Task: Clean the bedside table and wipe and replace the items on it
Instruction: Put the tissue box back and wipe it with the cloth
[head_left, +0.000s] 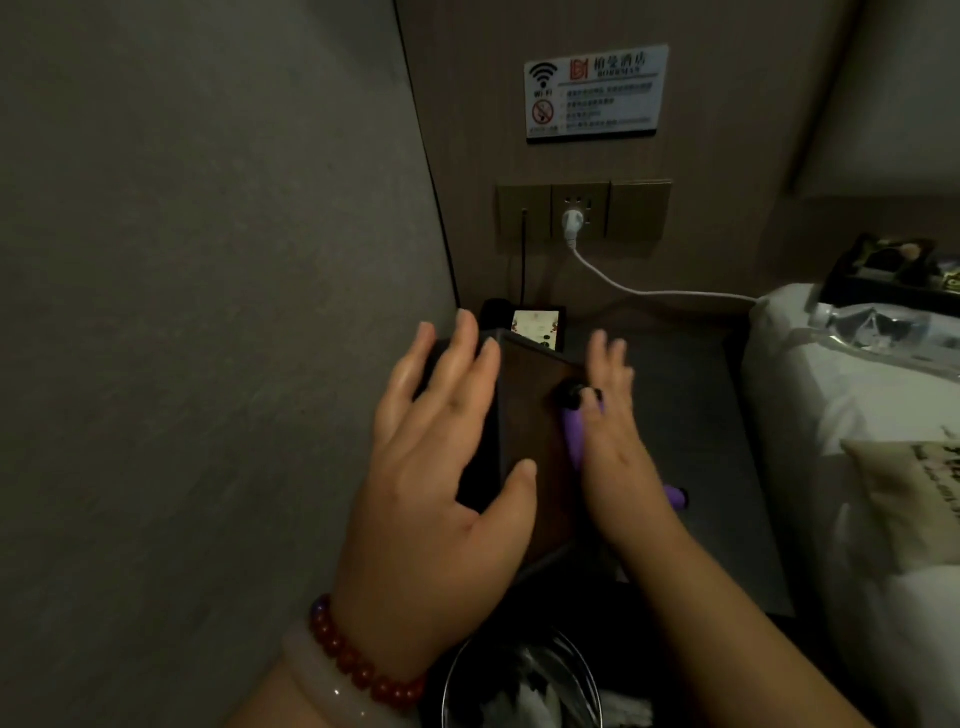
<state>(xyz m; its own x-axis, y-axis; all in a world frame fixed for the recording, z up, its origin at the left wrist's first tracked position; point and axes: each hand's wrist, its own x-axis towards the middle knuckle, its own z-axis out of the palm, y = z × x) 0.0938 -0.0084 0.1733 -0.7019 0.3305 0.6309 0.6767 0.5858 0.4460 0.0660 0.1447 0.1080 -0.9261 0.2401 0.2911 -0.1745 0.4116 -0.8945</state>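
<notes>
The small words on the sign (592, 93) are too blurry to read. The blurry right hand (610, 415) covers most of a purple thing (571, 436), so I cannot tell what it is. The picture's edges cut off the bin (453, 680) at the bottom and the bottle (883, 330) at the right.
</notes>
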